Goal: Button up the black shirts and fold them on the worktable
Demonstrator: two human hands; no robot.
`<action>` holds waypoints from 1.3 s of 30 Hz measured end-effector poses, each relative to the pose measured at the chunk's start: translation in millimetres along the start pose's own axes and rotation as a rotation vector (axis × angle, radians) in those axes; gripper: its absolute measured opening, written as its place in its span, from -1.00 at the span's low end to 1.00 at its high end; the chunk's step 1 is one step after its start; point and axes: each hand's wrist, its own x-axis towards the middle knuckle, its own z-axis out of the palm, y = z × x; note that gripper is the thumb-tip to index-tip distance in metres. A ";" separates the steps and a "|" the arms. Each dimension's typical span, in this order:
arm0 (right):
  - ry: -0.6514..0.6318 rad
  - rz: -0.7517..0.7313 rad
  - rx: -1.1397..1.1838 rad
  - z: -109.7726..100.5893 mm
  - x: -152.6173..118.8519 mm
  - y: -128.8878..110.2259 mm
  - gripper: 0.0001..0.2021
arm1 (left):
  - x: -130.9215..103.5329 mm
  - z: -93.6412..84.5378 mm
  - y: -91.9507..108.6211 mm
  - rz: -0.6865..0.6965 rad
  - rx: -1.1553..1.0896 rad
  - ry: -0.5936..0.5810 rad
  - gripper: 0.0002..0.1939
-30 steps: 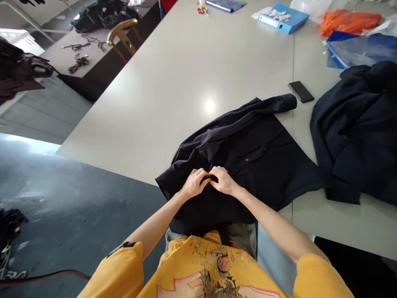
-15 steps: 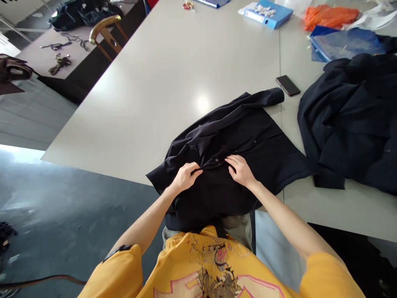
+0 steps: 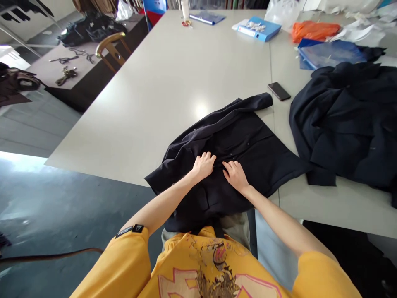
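Note:
A black buttoned jacket (image 3: pixel 269 153) lies across the table's near edge, its lower part hanging against my body. One sleeve (image 3: pixel 259 102) stretches toward the upper right. My left hand (image 3: pixel 204 165) is closed over the jacket's front edge, fingers curled and the fingertips partly hidden. Just to its right, my right hand (image 3: pixel 235 175) grips the same front edge near the buttons, thumb tucked toward the fingers. A small gap separates the two hands. Small dark buttons show along the front beyond my right hand.
Another dark garment (image 3: pixel 350 124) lies heaped on the right of the pale table (image 3: pixel 149 95). A phone (image 3: pixel 279 91) rests between the garments. Farther back are a blue binder (image 3: pixel 260 30), an orange bag (image 3: pixel 314 31) and red-handled scissors (image 3: pixel 186 23). A wooden chair (image 3: pixel 111 49) stands at left.
My left hand has moved right and away from me along the jacket's front edge, closer to my right hand. My right hand stays near the buttons. The view has tilted up slightly.

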 end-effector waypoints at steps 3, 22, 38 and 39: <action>-0.001 0.032 -0.030 -3.1 -15.6 -3.7 -0.65 | 5.4 2.9 4.7 -0.019 0.054 -0.052 -0.73; 0.047 -0.150 0.169 -45.4 6.8 -10.5 -0.69 | -18.1 -0.7 -1.8 -0.155 -0.619 0.148 -0.83; -0.020 -0.122 0.216 -32.2 7.1 -4.2 -0.76 | -35.5 17.3 7.8 -0.009 -0.693 0.207 -0.82; -0.029 -0.113 0.214 -32.0 8.3 -3.3 -0.77 | -36.3 17.5 8.0 0.010 -0.690 0.214 -0.82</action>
